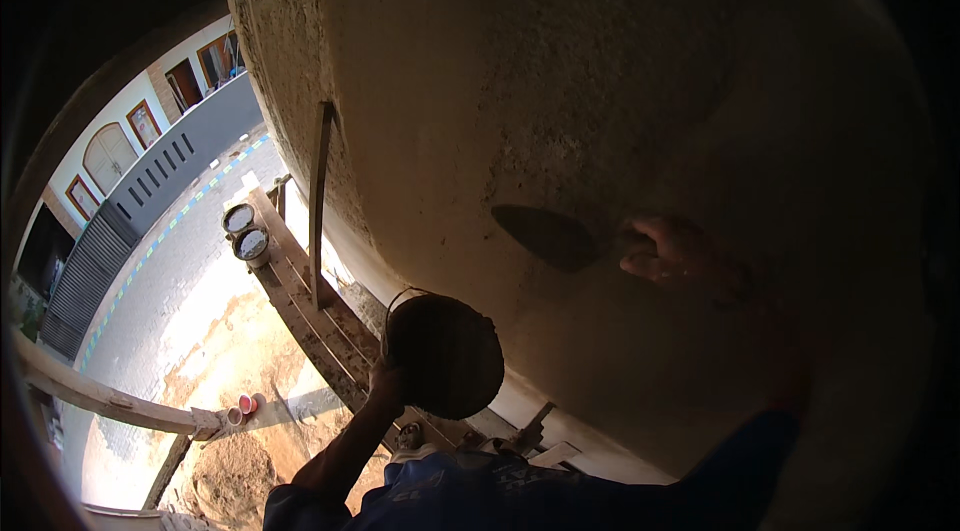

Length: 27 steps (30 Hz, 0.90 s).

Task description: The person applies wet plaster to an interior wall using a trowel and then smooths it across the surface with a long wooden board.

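A: Lettering?
B: Shirt [450, 486] marks — too dim to read. Left hand [388, 383] grips bucket [445, 356], right hand [660, 249] grips trowel [548, 236] near wall [410, 131].
A: Room?
B: Open air — past planks' [340, 331] left edge.

An outdoor building site — plank scaffold [290, 286], part-plastered wall [420, 111], trowel [548, 237], buckets [258, 259] — above a paved street [190, 256].
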### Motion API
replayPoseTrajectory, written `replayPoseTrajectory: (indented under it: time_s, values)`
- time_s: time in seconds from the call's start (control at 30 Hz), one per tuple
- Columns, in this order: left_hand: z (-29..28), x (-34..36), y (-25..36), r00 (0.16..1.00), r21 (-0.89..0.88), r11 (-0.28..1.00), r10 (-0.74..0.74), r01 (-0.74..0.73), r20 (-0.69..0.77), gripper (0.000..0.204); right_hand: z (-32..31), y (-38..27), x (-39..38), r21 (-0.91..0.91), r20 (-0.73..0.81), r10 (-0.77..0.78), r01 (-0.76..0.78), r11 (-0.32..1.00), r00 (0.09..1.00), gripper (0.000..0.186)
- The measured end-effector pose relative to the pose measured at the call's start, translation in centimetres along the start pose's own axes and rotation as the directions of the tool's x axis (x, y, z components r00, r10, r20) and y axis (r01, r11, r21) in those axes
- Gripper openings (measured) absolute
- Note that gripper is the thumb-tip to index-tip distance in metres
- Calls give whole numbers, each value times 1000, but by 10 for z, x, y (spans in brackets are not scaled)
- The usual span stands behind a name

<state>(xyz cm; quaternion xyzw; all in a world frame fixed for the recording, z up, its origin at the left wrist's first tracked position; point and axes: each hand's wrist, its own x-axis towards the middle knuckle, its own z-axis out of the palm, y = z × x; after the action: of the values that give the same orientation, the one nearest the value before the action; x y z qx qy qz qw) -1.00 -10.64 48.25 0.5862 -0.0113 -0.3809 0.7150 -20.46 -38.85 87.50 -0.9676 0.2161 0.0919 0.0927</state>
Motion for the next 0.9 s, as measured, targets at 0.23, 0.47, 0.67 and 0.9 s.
replayPoseTrajectory:
  time_s: [0.23, 0.47, 0.67, 0.9]
  values:
    - [24, -22, 41, 995, 35, 996, -84, 86, -51, 30, 196, 7, 48, -940, -197, -853, 155, 305, 484, 36]
    - [50, -29, 65, 999, 138, 990, -31, 32, -9, 17, 292, 12, 72, -169, -56, -463, 449, 878, 885, 15]
    - [40, -22, 62, 999, 150, 987, -54, 54, -6, 14, 302, -1, 50, 360, -16, -271, 258, 896, 962, 17]
    - [26, -13, 52, 993, 135, 986, -103, 94, 59, 27, 308, 17, 57, 10, -156, -508, 515, 857, 847, 20]
